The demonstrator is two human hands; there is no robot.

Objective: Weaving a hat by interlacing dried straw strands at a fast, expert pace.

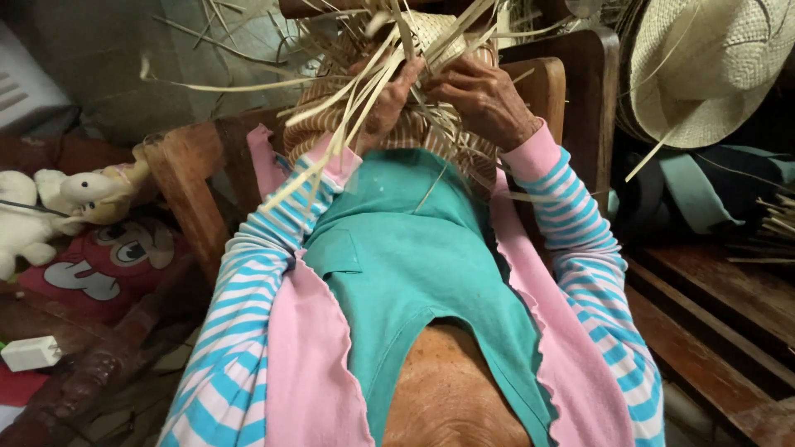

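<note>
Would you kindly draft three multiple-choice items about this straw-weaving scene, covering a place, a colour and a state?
1. Where does the finished straw hat lie?
A. upper right
B. lower left
C. on the lap

2. What colour is the apron?
A. red
B. teal green
C. black

3. What are the left hand and right hand doing?
A. resting open on the knees
B. gripping the straw weave
C. holding the plush toy

Answers: 1 A, it sits beyond the chair back; 2 B, teal cloth covers the lap; 3 B, both hands close on strands.
</note>
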